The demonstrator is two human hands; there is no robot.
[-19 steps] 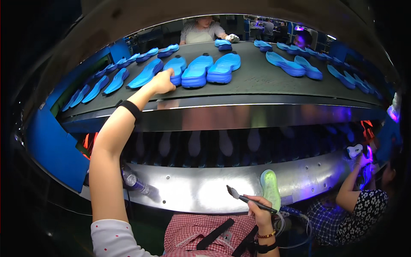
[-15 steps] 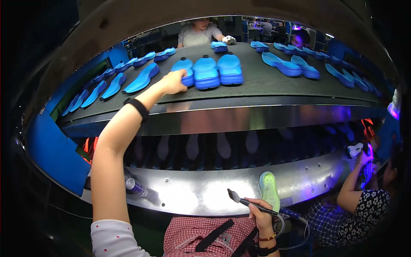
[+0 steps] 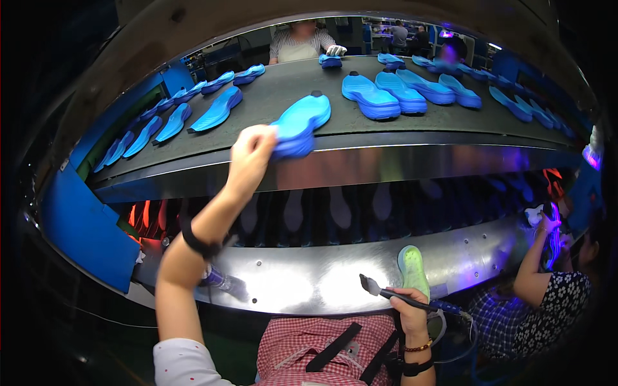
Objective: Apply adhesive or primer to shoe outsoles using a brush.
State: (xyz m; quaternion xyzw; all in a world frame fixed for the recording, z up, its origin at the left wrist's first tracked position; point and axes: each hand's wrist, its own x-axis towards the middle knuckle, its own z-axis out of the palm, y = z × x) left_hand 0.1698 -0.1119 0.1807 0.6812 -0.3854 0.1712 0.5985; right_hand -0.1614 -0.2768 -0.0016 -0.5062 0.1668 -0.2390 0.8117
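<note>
Dark belt | metal edge before it | blue sole: tilted over that edge, pale-blue top, deeper-blue sides, dark tab at far end; step seems a lift-off from belt, next move calling for steady pinch and clearance | left hand: thumb and fingers pinching sole's near end | right hand: curled round brush

Free belt behind held sole
</note>
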